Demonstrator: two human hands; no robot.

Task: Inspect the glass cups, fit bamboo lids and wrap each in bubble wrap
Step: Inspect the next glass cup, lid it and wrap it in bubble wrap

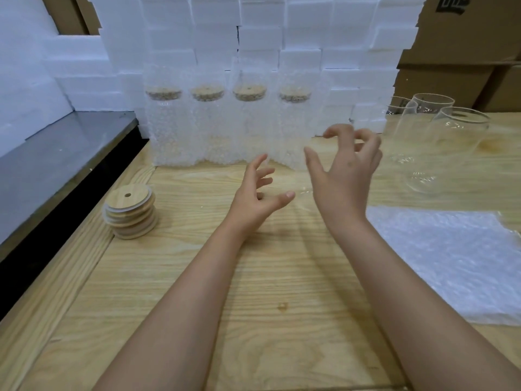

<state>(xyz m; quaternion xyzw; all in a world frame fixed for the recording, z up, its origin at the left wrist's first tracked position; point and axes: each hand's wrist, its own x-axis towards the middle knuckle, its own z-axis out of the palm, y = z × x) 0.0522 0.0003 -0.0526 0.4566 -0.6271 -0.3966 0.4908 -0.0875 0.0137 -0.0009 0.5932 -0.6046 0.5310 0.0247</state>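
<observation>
Now left hand (253,198), right hand (346,176) hover, half-open.

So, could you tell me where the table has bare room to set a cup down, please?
Bare table lies between the lid stack and the bubble wrap sheet, near the front edge. Crowded: four wrapped cups along the back, bare glass cups at the back right.

White foam blocks (259,38) wall a wooden table (282,277).

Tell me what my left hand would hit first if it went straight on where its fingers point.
Likely the rightmost bubble-wrapped glass cup with a bamboo lid, standing just beyond the left hand; depth is unclear.
</observation>
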